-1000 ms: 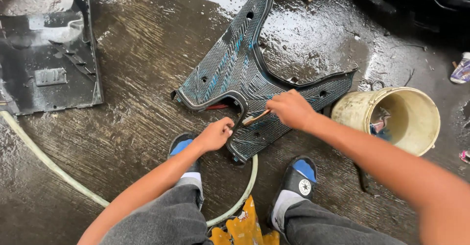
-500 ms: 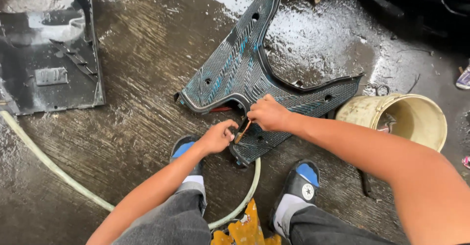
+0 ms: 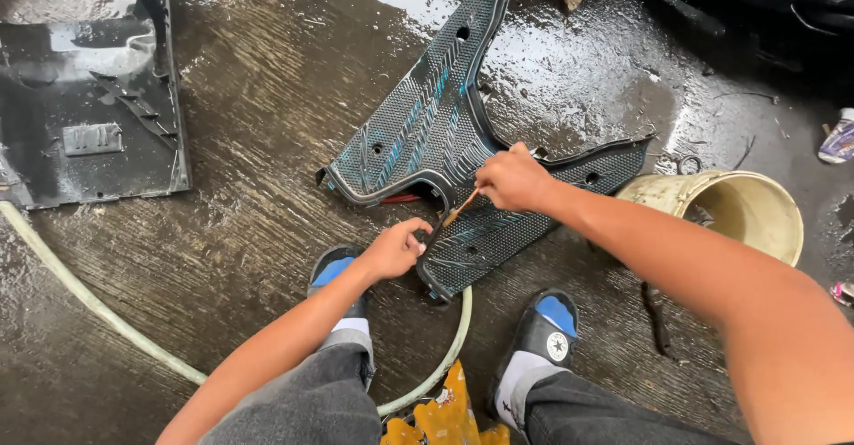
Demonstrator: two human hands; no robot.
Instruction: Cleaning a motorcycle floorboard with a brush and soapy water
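Black textured floor mat [image 3: 436,142] with teal streaks, Y-shaped, lies flat on the wet concrete floor [image 3: 249,231] at frame centre, just ahead of the person's feet. Right hand [image 3: 509,178] sits on the mat's inner notch, fingers curled and pressed together around a thin orange-handled brush [image 3: 458,206] whose tip points toward 7 o'clock at the mat edge. Left hand [image 3: 396,247] at 7 o'clock from the right hand, fingers bent, pinching the rim of the mat's lower lobe to steady it. To do this well, judging from the pose: keep the left pinch firm so the lobe doesn't slide on the wet floor, and work the brush in short strokes along the raised rim and grooves where grime collects. Two black-and-blue shoes [image 3: 543,329] at 6 o'clock, a pale hose [image 3: 107,320] curving between them and out toward 9 o'clock. Cream bucket [image 3: 738,214] tipped on its side at 3 o'clock, touching or just beside the mat's right arm, can't tell which. Dark plastic panel [image 3: 89,98] at 10 o'clock, well apart. Yellow cloth [image 3: 445,414] at the bottom edge. Versus half a second ago: right hand has moved slightly toward 1 o'clock, brush more exposed below it; left hand holds the same grip; mat unmoved.
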